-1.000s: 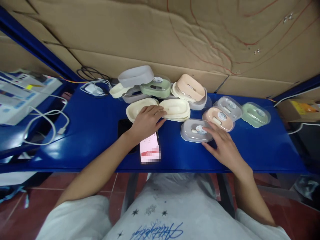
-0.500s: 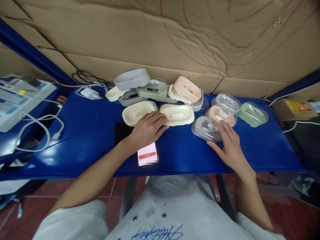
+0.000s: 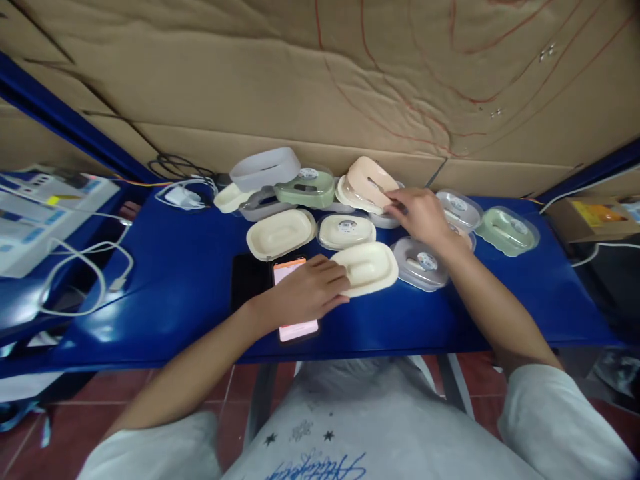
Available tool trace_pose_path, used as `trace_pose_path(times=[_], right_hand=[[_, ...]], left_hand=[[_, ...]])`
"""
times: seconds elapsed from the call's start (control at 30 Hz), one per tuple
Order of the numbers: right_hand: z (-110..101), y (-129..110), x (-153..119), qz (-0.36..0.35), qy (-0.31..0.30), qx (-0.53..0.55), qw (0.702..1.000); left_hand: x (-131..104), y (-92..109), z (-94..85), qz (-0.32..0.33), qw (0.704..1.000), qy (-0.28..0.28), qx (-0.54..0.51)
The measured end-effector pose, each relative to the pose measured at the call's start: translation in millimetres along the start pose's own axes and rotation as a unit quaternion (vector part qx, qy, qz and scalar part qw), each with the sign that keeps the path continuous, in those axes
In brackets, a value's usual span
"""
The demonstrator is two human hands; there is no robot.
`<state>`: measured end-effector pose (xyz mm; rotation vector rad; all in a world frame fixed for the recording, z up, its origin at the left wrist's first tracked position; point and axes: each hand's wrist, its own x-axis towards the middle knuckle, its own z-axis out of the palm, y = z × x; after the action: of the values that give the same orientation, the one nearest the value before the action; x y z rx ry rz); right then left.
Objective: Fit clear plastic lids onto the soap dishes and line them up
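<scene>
My left hand (image 3: 317,287) is closed on the left end of a cream oval tray (image 3: 373,268) near the middle of the blue table. Farther back, my right hand (image 3: 420,213) reaches to the peach oval container (image 3: 370,181), its fingers pinched at the lower right edge. Behind the held tray lies a cream piece with a round label (image 3: 347,231). Another cream tray (image 3: 280,235) sits to its left. A clear-lidded grey case (image 3: 420,263) rests under my right forearm.
A lit phone (image 3: 299,331) lies partly under my left wrist. Grey (image 3: 265,169) and green (image 3: 306,189) containers stand at the back. A green case (image 3: 507,230) is at the right. White cables (image 3: 90,310) and a cardboard wall (image 3: 240,80) border the table.
My left hand has drawn the cream tray toward me and right, uncovering the labelled cream piece. My right hand has left the grey case and moved up and left to the peach container.
</scene>
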<state>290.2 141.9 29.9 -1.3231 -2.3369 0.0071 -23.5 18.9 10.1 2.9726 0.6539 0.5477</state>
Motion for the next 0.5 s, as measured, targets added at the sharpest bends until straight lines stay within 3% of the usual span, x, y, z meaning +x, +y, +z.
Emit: trace_pose_path(times=[0.1,0.2,0.3,0.4,0.5], right_hand=[[-13.0,-19.0,-17.4,-0.01,0.044,0.004,0.999],[-30.5,-51.3,-56.4,-0.037,0.085,0.016,0.996],[-36.5,-81.5,-109.6,-0.103,0.11,0.047,0.987],[-27.7,-99.2,-161.3,-0.115,0.1,0.048,0.987],[-14.4,-104.5,-193.7,-0.099,0.098,0.036,0.99]], left_hand=[[0.3,11.7,8.9,0.039,0.998,-0.053,0.006],[0.9,21.7,10.0,0.061,0.995,-0.069,0.04],[2.0,36.2,-0.8,0.105,0.989,-0.014,0.106],[2.7,49.4,-14.3,0.165,0.978,0.073,0.107],[3.4,48.4,-19.2,0.145,0.976,0.086,0.137]])
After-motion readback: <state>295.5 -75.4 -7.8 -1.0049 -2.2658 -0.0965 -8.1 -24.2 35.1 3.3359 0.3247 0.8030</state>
